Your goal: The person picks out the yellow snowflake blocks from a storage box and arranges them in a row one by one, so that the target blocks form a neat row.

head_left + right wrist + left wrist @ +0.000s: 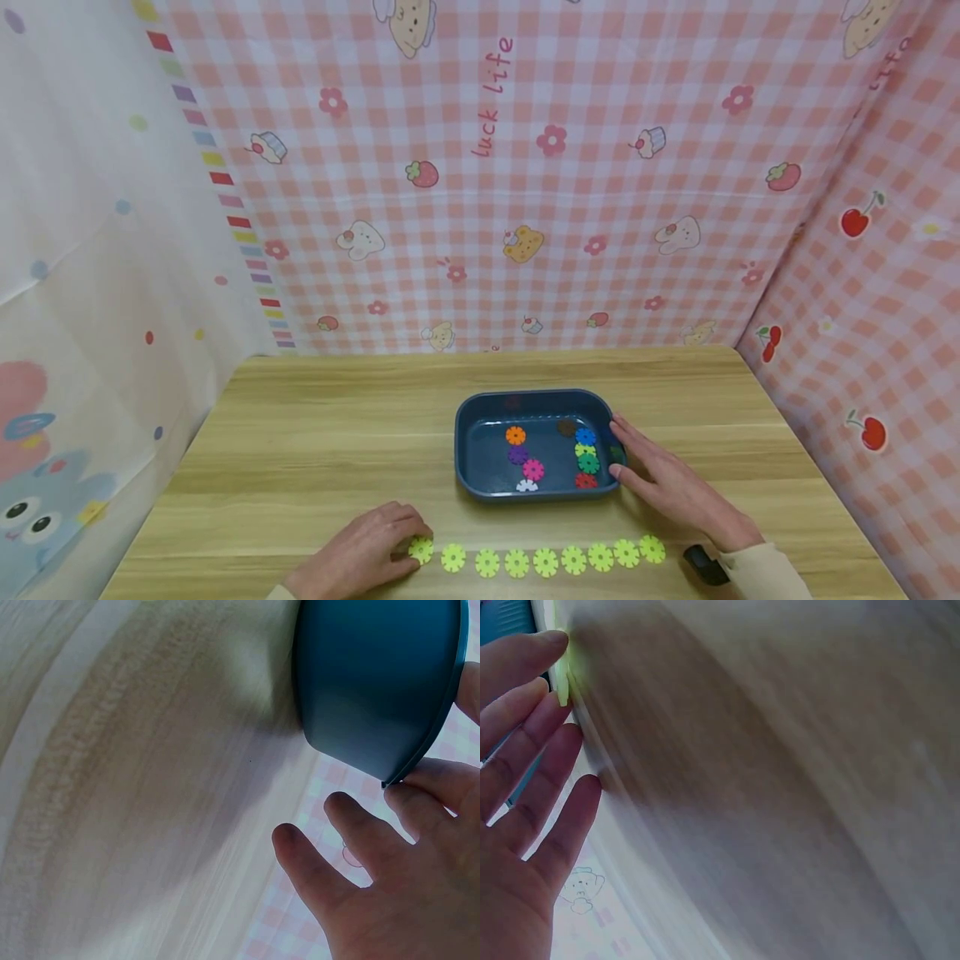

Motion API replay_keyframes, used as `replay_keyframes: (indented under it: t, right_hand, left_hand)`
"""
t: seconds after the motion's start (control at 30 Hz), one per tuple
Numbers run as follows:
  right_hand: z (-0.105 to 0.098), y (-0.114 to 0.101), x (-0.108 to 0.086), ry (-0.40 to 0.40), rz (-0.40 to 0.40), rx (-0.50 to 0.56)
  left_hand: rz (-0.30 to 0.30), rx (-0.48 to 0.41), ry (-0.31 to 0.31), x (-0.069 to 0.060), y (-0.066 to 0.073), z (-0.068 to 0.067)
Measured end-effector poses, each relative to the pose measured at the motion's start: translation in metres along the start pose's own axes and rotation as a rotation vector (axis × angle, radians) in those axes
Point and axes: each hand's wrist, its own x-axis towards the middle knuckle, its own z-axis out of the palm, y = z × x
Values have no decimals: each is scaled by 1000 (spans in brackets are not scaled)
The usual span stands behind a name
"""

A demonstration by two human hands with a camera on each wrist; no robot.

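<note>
My left hand (367,548) is at the left end of a row of yellow-green notched plastic discs, its thumb and forefinger at the edges of the end disc (422,549). In the left wrist view this disc shows edge-on as a thin strip (562,679) by the fingertips. The other discs (545,562) lie flat, stretching rightward. My right hand (675,487) touches the right end of a dark blue plastic tray (480,492), fingers spread, thumb near its front corner. In the right wrist view, fingertips meet the tray's rim (442,712) while other fingers stand off it.
Inside the tray lie several loose discs, among them an orange one (515,435), a pink one (533,469) and a red one (586,481). A black band (706,565) is at the right wrist. Patterned cloth (480,208) walls the wooden table (337,433) behind and at both sides.
</note>
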Motion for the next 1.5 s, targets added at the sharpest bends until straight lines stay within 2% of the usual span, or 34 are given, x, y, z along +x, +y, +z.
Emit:
replay_keyframes:
  t: [0.13, 0.23, 0.4, 0.5, 0.63, 0.83, 1.03, 1.3, 1.5]
  right_hand:
    - [0, 0, 0, 2, -1, 2]
    - [1, 0, 0, 8, -7, -2]
    - [1, 0, 0, 11, -9, -4]
    - [0, 0, 0, 10, -6, 1]
    - [0, 0, 0, 9, -5, 7]
    - [0, 0, 0, 12, -6, 5]
    - [1, 1, -1, 13, -6, 2]
    - [1, 1, 0, 16, -8, -2]
    - [1, 1, 0, 15, -5, 11]
  left_hand:
    - [50, 18, 41, -2, -1, 2]
    - [64, 8, 38, -3, -1, 1]
    - [10, -54, -31, -3, 0, -2]
    - [-30, -79, -46, -3, 2, -5]
    - [-46, -80, -13, -2, 9, -10]
    - [19, -39, 94, 3, 24, -19]
    - [96, -33, 175, 18, 40, -29]
    - [202, -55, 267, 45, 58, -36]
    - [227, -114, 271, 67, 71, -39]
